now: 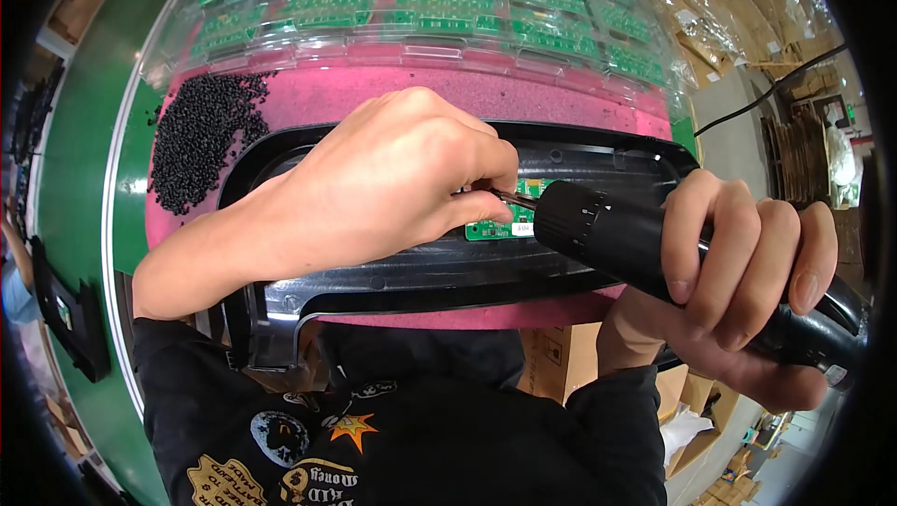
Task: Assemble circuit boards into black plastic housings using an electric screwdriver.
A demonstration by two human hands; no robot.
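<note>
My right hand is wrapped around a black electric screwdriver, which lies almost level and points left. Its thin metal bit reaches the fingertips of my left hand. Those fingers are pinched together at the bit's tip; whatever is between them is too hidden to name. Beneath them sits a green circuit board with a white label, partly covered by my left hand and the screwdriver. The board rests inside a long black plastic housing, hollow side up.
A heap of small black screws lies left of the housing on a pink mat. Clear plastic trays with several green boards stand at the far side. Cardboard boxes are below the near edge. Another black housing is at the far left.
</note>
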